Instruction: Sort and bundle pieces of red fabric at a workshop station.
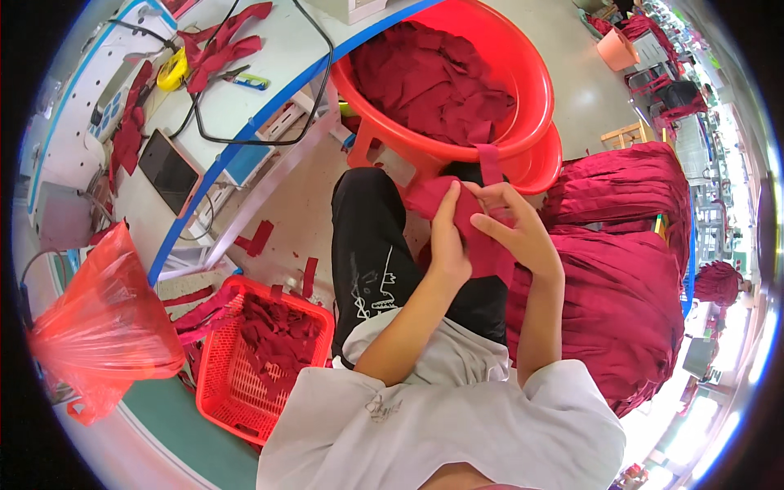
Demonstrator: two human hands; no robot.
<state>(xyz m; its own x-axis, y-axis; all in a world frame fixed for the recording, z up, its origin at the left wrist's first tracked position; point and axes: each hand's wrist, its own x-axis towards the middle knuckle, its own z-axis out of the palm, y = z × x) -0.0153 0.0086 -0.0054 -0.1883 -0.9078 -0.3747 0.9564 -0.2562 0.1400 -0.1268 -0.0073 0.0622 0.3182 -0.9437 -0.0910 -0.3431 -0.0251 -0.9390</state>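
Note:
Over my lap I hold a dark red fabric piece [483,247]. My left hand [449,238] is closed on it, thumb on top. My right hand [520,233] has its fingertips bent onto the same cloth, with the thumb pointing toward the left hand. A narrow strip of red fabric [489,165] runs up from my fingers to the rim of a large red plastic tub [532,90]. Inside the tub lies a heap of dark red fabric pieces [425,82]. The underside of the held cloth and some fingertips are hidden.
A red basket [233,408] with fabric scraps stands at the lower left, near a red plastic bag [106,318]. Large bundles of red fabric [604,302] lie on the right. The blue-edged table [282,61] holds a phone [169,173], a yellow tape measure [172,71] and cords.

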